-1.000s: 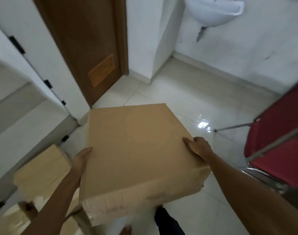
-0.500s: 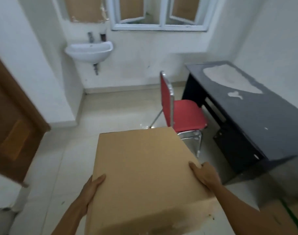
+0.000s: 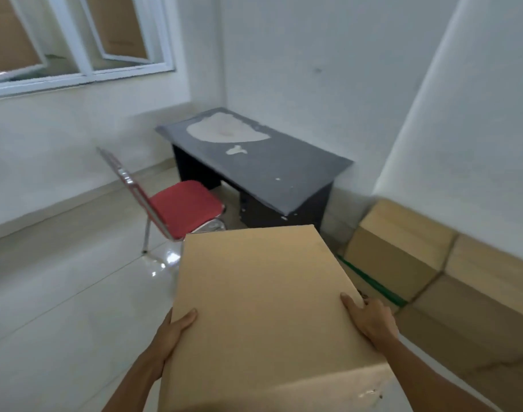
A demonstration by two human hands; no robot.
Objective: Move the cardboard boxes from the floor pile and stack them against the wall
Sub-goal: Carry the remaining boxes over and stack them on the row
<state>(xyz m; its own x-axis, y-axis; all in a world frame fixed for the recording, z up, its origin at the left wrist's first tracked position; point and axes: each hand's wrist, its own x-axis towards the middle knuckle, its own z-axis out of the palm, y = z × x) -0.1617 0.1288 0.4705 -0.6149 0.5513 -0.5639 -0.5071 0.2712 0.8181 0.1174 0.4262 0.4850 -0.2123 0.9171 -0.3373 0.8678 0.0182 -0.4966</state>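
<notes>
Now turned further right than before, facing stack (image 3: 403,251) against wall (image 3: 477,138). Carrying box (image 3: 263,307) mid-air near it, gripping edges with left hand (image 3: 174,331) and right hand (image 3: 370,319). Some already stacked; this one unplaced.

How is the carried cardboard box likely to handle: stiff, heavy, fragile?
Probably stiff: the cardboard box looks flat-faced between the left hand and right hand. Likely light: side grips alone carry it. Scuffed near corner hints it dents.
</notes>
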